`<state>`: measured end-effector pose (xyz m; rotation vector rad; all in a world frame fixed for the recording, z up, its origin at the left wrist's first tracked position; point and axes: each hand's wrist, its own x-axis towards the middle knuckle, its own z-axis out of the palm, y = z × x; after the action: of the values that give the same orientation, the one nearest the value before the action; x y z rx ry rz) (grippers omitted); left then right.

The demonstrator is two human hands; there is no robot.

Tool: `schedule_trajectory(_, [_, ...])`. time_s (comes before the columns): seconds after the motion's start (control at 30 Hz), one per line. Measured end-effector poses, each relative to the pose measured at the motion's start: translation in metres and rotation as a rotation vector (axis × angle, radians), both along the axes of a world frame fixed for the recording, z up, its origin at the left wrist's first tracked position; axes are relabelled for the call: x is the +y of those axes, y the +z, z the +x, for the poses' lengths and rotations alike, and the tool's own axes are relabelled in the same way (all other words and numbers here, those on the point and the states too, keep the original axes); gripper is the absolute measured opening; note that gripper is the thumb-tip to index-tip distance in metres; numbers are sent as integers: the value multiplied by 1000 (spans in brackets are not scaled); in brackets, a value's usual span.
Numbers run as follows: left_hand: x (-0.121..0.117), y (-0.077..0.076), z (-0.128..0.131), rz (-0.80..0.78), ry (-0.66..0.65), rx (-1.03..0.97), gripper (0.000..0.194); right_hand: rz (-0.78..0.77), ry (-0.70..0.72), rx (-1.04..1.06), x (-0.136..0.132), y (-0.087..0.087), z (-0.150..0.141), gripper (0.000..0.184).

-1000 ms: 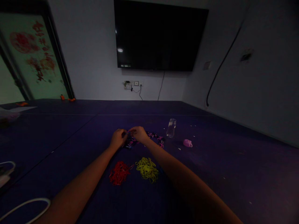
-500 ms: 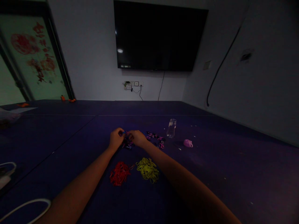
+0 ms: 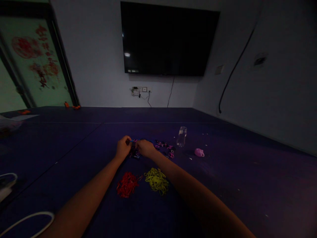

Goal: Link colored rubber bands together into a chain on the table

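Observation:
My left hand [image 3: 123, 147] is closed in a pinch, with a bit of blue elastic band [image 3: 131, 140] at its fingertips. Close beside it, my right hand [image 3: 146, 147] points its bent fingers down at a loose pile of dark, pink and blue elastic bands [image 3: 135, 153]. What those right fingertips hold, if anything, is too small and dark to make out. More mixed bands [image 3: 164, 144] lie just right of my right hand. Nearer to me, between my forearms, are a heap of red elastic bands [image 3: 127, 185] and a heap of yellow ones [image 3: 157, 181].
A clear bottle [image 3: 182, 137] stands right of the bands, with a pink cap-like piece [image 3: 199, 152] beyond it. White scraps dot the dark blue surface [image 3: 235, 175]. A white loop [image 3: 37, 215] lies by my left forearm. A television [image 3: 170, 39] hangs on the wall.
My right hand has shifted very slightly beside my left, and the blue band at the left fingertips shows more clearly. The heaps and bottle stay in place.

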<state>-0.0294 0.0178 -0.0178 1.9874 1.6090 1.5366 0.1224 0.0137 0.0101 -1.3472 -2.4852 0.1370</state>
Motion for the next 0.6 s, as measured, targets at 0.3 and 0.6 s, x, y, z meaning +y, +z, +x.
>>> schedule_trajectory(0.3, [0,0,0,16,-2,17,7,23,-61,25,2,3,12,28])
schedule_trajectory(0.6, [-3,4,2,10,-14,29,7,34,-106,-6,5,10,19,29])
